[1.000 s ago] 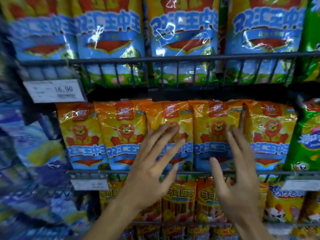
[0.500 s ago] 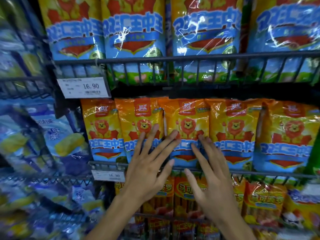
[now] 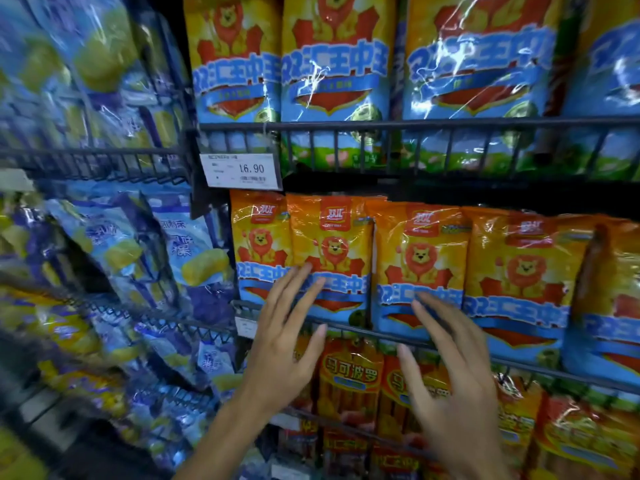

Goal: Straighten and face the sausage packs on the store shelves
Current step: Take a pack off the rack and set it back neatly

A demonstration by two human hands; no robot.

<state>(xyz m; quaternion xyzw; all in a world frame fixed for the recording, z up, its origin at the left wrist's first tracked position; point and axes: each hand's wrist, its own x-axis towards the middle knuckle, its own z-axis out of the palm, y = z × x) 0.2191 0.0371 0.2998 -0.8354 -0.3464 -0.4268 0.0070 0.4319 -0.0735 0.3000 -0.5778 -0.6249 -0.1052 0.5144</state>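
Head view shows the left hand [image 3: 282, 344] and right hand [image 3: 450, 372], both flat and open (holding nothing), just below the upright orange sausage packs [image 3: 332, 258].

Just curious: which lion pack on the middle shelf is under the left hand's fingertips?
The second pack from the left; the left hand reaches its blue band.

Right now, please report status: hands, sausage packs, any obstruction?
Left hand open, fingertips on second orange pack. Right hand open, at third orange pack. Row upright behind shelf rail. Nothing blocking.
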